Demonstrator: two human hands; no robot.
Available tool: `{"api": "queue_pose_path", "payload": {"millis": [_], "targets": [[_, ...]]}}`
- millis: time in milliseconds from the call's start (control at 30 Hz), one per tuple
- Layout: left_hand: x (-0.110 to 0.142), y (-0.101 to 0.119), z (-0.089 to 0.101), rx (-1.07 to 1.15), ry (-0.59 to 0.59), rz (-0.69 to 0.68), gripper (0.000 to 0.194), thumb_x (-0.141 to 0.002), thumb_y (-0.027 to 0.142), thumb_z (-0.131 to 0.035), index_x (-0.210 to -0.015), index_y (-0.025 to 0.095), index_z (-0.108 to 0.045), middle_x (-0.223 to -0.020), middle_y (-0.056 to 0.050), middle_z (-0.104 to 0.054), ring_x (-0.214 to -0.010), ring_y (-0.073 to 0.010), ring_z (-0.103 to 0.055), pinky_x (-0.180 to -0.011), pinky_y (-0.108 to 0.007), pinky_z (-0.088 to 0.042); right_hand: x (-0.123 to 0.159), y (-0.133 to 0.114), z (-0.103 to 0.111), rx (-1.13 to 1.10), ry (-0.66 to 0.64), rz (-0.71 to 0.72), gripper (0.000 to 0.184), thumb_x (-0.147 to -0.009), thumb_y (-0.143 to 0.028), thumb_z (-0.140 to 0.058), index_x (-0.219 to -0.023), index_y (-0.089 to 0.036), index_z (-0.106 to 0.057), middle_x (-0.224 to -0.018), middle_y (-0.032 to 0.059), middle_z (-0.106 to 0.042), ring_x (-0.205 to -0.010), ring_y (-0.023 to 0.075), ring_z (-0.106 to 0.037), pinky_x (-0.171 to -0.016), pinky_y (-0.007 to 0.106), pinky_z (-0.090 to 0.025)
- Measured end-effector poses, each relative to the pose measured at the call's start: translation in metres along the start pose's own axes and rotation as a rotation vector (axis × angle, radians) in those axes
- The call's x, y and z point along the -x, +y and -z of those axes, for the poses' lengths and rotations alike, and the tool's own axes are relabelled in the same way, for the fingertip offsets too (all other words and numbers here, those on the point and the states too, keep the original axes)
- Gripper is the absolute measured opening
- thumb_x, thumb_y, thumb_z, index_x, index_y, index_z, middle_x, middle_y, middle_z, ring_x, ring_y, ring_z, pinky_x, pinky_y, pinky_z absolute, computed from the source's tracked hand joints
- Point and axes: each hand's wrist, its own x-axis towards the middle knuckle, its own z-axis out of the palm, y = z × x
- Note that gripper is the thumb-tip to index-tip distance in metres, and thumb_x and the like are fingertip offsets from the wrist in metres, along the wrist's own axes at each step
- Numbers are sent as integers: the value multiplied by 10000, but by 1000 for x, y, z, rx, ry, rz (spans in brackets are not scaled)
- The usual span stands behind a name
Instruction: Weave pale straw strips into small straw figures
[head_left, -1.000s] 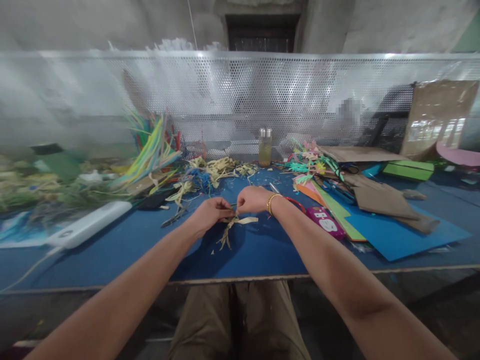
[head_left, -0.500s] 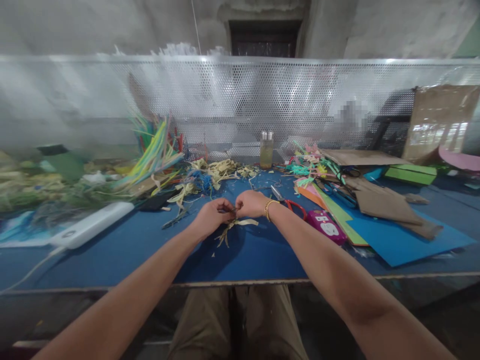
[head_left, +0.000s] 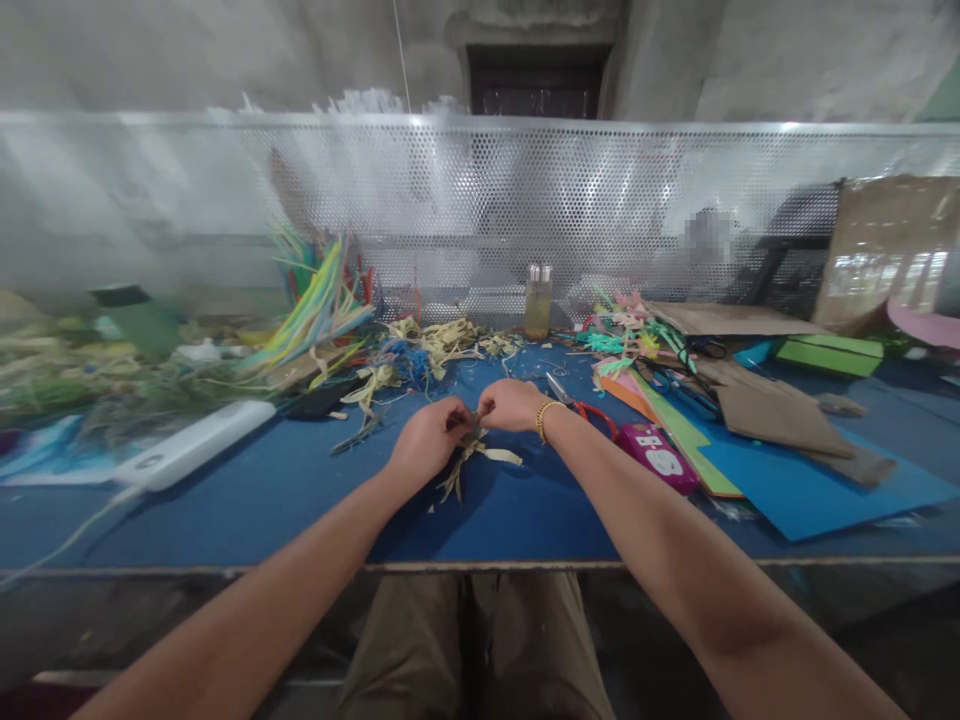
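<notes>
My left hand [head_left: 427, 440] and my right hand [head_left: 512, 405] meet over the blue table [head_left: 247, 500], both pinched on a small bundle of pale dried straw strips [head_left: 469, 458]. The strips' loose ends hang down and fan out below my fingers, one flat strip pointing right. A gold bracelet [head_left: 545, 413] circles my right wrist. Red-handled scissors [head_left: 581, 408] lie just right of my right hand.
A pile of straw and blue fibre [head_left: 420, 350] lies behind my hands, coloured strips [head_left: 319, 300] at the left, a glass jar [head_left: 537, 302] by the perforated metal screen [head_left: 600, 200]. A white power strip [head_left: 191, 445] is at left; a pink case [head_left: 658, 457], coloured paper sheets [head_left: 787, 480] and brown paper at right.
My hands stay pinched together on the straw bundle, fingers shifting slightly. The flat strip now droops a little lower to the right. The camera has drifted slightly.
</notes>
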Motion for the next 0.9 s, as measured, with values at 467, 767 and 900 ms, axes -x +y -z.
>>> {"api": "queue_pose_path", "payload": {"millis": [467,767,900], "targets": [[1,7,2,-16,43,-17,152,-771,279,-582,-872,238,-687,-849,-17,-720,-788,-199,-646,-701,-274,-437,-3,0,-2,53,-39,5,223,-751,-324,-625,-919,-272,-761,-984,19,-733,-913,168,-636,-701,234,-400],[-1,0,1,31,89,28,120,-758,284,-589,-784,216,-684,-788,-15,-713,-744,-190,-637,-685,-274,-436,-5,1,-6,-51,-11,-6,260,-733,-397,-653,-914,-246,-764,-883,-1,-720,-791,131,-610,-612,215,-357],[-1,-2,0,79,98,57,121,-745,297,-606,-776,211,-685,-766,-9,-709,-718,-184,-630,-669,-270,-437,-6,1,-9,-65,8,-23,221,-727,-351,-647,-881,-241,-761,-882,-4,-718,-801,129,-610,-612,214,-352]]}}
